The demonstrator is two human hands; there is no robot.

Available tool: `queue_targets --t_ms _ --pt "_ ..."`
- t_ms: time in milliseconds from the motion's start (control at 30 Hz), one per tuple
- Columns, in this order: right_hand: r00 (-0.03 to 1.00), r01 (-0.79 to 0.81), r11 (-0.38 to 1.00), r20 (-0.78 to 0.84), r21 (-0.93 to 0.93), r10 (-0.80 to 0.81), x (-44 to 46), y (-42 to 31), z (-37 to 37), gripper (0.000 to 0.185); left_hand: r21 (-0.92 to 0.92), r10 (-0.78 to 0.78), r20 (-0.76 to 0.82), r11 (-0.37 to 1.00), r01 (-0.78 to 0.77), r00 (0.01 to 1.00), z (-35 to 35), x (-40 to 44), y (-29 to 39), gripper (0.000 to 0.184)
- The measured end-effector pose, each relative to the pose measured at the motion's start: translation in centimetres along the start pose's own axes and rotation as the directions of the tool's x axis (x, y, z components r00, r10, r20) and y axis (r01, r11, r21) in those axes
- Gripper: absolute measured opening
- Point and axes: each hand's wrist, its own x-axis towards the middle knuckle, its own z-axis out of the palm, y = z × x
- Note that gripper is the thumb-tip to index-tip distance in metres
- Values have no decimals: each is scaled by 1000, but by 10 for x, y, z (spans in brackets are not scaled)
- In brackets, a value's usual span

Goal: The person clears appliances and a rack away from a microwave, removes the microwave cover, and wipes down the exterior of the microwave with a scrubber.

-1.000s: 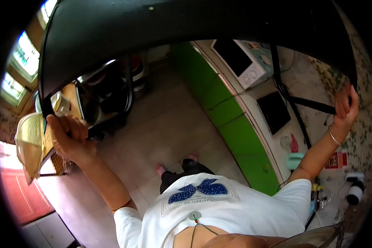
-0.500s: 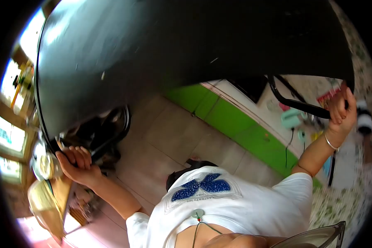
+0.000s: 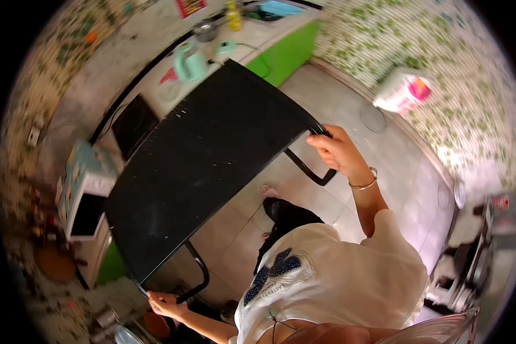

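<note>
A black table [image 3: 203,155] with a flat, scuffed top and bent tubular legs is held up off the floor in front of my body. Its top faces up toward me, speckled with small white marks. My left hand [image 3: 165,304] is closed round the near left corner, beside one tube leg [image 3: 199,269]. At the right end, my right hand [image 3: 333,148] grips the corner with its fingers wrapped round the edge. Another tube leg [image 3: 309,169] hangs just below that hand. The far legs are hidden beneath the top.
Beyond the table runs a counter with green cabinets [image 3: 286,54], bearing a mint-green kettle [image 3: 189,62], a yellow bottle [image 3: 233,16] and a black cooktop [image 3: 134,125]. A microwave [image 3: 89,195] stands at left. A white and pink bag [image 3: 404,92] is by the patterned wall. Tiled floor [image 3: 304,206] lies below.
The table has come down from high in front of my view, so its whole top now shows. My body has turned, and both hands have kept their hold at its ends.
</note>
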Motion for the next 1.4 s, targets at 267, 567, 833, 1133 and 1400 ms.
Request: queue_targets --t_ms 267,567,833,1133,1400 --pt "788 -105 994 -606 40 108 -109 51 -157 25 21 -149 521 987 162 840 163 -76 -8 45" --pt "419 1 982 -891 191 173 -211 98 -337 23 -67 30 840 997 48 542 370 -240 47 41" --pt "142 240 967 -989 86 53 -269 93 -442 26 -110 64 965 979 169 255 523 -402 128 37" --pt "13 368 928 -998 -51 -59 -196 42 -624 28 -206 188 977 955 213 100 748 -560 191 44" --pt "9 410 906 -993 -103 -117 -72 -7 -869 25 -133 155 984 967 219 -84 997 -708 217 41"
